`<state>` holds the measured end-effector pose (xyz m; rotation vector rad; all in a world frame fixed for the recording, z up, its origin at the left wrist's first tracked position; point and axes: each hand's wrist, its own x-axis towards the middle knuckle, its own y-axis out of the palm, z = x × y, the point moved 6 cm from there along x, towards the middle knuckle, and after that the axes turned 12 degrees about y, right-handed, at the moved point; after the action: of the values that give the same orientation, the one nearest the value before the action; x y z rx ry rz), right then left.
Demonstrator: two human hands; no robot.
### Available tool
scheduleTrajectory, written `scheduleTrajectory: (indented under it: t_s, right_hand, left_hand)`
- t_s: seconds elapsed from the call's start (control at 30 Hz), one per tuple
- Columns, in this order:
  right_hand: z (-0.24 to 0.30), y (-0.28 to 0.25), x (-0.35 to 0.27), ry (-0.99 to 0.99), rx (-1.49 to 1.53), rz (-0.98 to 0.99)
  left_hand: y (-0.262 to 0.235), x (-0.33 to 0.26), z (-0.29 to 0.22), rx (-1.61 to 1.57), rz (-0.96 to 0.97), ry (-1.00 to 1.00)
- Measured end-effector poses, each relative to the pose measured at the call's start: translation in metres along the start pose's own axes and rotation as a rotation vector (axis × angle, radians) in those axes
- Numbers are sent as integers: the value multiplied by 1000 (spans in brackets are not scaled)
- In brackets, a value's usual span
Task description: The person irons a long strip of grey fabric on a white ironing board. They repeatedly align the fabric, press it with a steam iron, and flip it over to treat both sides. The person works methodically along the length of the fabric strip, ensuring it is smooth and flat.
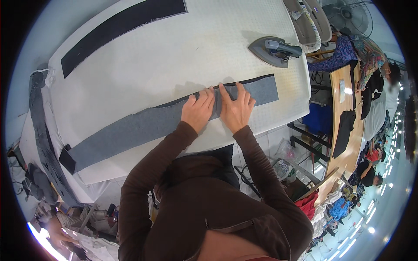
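**Both hands flat on a long grey strip at the pressing table**

White padded cloth covers the pressing table (143, 56), which fills most of the view and slopes away toward the upper right. Across it lies a long grey fabric strip (130, 128), its long axis running from the table's lower left edge up to the right, where its squared end (265, 89) stops short of the table's far side. A thin dark edge runs along the strip's far long side, and a dark piece shows at its lower left end.

Standing behind the person, I see both arms in brown sleeves reach forward to the strip a little past its middle, toward the right end. The left hand (198, 111) lies palm down on the grey cloth, fingers spread and stretched to the strip's far edge, gripping nothing. The right hand (236, 108) lies just beside it, likewise flat and open, fingertips at the same far edge. The two hands almost touch at the forefingers, and the strip passes beneath both.

A grey iron (274, 51) rests on the table beyond the right hand, well apart from the strip. A black fabric strip (117, 26) lies near the table's far left, roughly parallel to the grey one. Other workers sit at wooden tables to the right.
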<state>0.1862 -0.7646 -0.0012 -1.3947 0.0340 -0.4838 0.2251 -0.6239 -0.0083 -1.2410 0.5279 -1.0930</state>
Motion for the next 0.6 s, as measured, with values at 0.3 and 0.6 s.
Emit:
scheduleTrajectory:
  t_s: [0.3,0.6]
  right_hand:
    - [-72,-11,19,220,151,-52]
    - [-200,9,52,863,374,-161]
  left_hand:
    - [-1,3,2,-95,25,-7]
    - [-1,20,1,-158,18,43]
